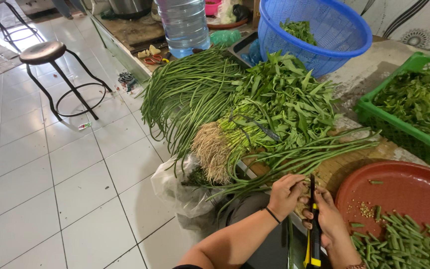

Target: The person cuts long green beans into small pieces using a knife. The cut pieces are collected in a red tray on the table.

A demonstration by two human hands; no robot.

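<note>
Packaging: one large clear plastic water bottle (pixel 184 25), cylindrical, stood at the counter's far edge; one translucent plastic bag (pixel 177 192), crumpled, hung below the counter's near edge.

A blue plastic basket (pixel 324 35) of greens sits far right, a clear water jug (pixel 184 22) just left of it. Rooted water spinach (pixel 269 109) lies mid-counter — a green crate (pixel 374 117) of leaves to its right — and a black stool (pixel 43 52) stands far left.

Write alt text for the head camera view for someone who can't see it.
A person's left hand pins a bundle of long beans on a cutting board while the right hand grips a knife. Cut pieces fill a red tray; leafy greens lie behind.
</note>
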